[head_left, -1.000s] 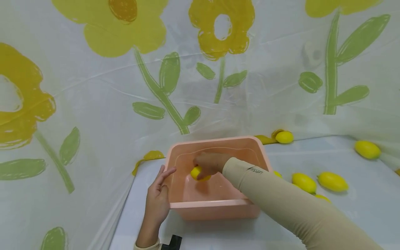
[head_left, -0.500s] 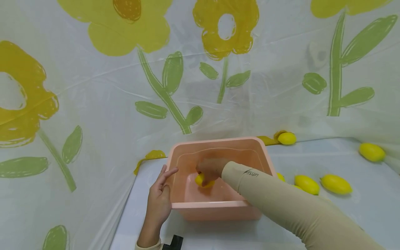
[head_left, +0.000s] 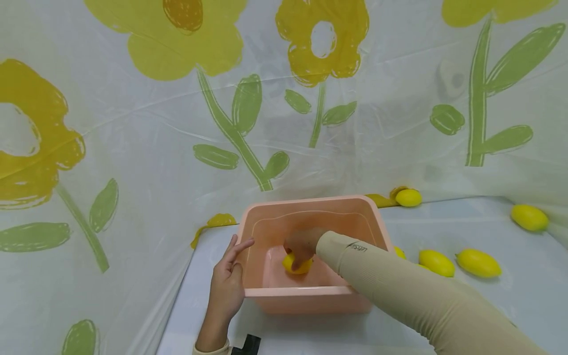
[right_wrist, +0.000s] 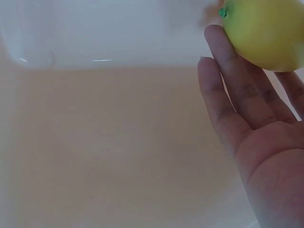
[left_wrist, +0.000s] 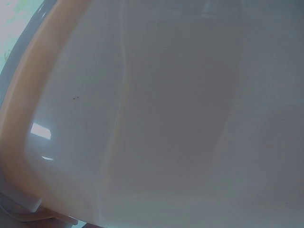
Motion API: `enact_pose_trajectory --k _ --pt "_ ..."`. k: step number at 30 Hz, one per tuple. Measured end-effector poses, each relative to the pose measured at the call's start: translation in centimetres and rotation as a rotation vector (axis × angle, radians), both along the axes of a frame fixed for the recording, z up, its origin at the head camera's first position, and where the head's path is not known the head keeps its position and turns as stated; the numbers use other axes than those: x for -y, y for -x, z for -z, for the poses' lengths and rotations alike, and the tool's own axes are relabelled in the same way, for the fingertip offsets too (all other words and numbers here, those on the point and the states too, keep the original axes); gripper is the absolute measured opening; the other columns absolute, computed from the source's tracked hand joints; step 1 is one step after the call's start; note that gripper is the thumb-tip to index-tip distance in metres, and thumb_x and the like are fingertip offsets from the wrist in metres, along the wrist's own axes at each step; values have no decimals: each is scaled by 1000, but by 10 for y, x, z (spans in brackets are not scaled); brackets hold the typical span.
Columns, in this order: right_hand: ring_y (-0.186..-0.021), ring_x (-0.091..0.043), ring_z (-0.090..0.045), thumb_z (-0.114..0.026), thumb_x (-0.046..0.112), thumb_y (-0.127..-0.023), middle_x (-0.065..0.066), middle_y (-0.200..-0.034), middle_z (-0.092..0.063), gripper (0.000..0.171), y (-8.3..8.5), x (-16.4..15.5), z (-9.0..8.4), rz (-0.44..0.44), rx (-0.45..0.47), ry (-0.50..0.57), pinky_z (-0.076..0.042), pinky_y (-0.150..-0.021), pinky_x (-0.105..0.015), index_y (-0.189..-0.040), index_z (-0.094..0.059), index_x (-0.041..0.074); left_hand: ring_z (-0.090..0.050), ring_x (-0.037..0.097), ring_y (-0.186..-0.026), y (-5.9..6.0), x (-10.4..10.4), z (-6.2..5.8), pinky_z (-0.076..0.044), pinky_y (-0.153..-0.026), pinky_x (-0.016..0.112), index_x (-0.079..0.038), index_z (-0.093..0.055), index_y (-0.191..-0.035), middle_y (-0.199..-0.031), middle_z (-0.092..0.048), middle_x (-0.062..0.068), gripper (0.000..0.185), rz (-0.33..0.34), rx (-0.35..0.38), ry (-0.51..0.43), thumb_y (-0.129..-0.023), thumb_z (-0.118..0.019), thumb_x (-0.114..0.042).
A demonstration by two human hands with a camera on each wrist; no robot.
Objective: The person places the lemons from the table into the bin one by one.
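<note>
In the head view my right hand (head_left: 303, 242) reaches down inside a pink plastic basin (head_left: 306, 292) and grips a yellow lemon (head_left: 296, 265) low over the basin floor. The right wrist view shows the lemon (right_wrist: 268, 33) with its small green stem end, lying against the fingers (right_wrist: 244, 90). My left hand (head_left: 227, 286) holds the basin's left rim, its index finger reaching over the edge. Glossy basin wall and the rim (left_wrist: 28, 85) fill most of the left wrist view, where only a bit of that hand shows at the lower left.
Several lemons lie on the white table to the right, among them one lemon (head_left: 478, 263) near the basin and another lemon (head_left: 529, 217) at the far right. One more lemon (head_left: 408, 197) sits at the back, against a white cloth (head_left: 390, 123) printed with flowers.
My right hand has moved the lemon lower and slightly to the right inside the basin. The left hand stays at the rim. The head view has shifted a little.
</note>
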State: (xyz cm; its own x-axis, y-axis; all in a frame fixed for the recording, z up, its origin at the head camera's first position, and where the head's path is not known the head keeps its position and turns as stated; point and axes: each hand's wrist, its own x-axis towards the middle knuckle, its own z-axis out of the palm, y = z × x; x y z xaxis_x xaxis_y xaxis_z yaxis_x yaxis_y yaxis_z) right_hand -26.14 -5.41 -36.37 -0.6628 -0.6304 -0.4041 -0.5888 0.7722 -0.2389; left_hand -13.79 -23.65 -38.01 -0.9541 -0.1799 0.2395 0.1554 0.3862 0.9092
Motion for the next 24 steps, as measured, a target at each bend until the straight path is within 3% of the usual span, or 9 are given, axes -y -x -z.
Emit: enact_pose_trajectory --k 9,16,24 --pt "-77 -13 -57 -77 33 -86 6 -82 -61 22 -3 -1 2 48 48 -34 -53 -73 -26 -99 -66 20 -20 19 -155 1 0 2 -22 -122 55 -14 -65 -130 -158 -41 6 57 7 13 -2 -94 -29 11" --pt "-77 -15 -58 -76 32 -87 4 -82 -60 20 -7 -4 0 101 87 -36 -55 -72 -28 -98 -66 19 -19 15 -154 1 -2 -1 -20 -123 54 -17 -66 -128 -145 -58 5 59 8 10 -1 -93 -29 12" --pt "-84 -14 -58 -69 39 -92 7 -86 -62 25 -7 -1 -11 79 45 -97 -52 -85 -33 -108 -68 21 -21 11 -153 0 -2 -2 -22 -123 51 -20 -68 -126 -141 -61 0 58 -16 29 8 -94 -31 11"
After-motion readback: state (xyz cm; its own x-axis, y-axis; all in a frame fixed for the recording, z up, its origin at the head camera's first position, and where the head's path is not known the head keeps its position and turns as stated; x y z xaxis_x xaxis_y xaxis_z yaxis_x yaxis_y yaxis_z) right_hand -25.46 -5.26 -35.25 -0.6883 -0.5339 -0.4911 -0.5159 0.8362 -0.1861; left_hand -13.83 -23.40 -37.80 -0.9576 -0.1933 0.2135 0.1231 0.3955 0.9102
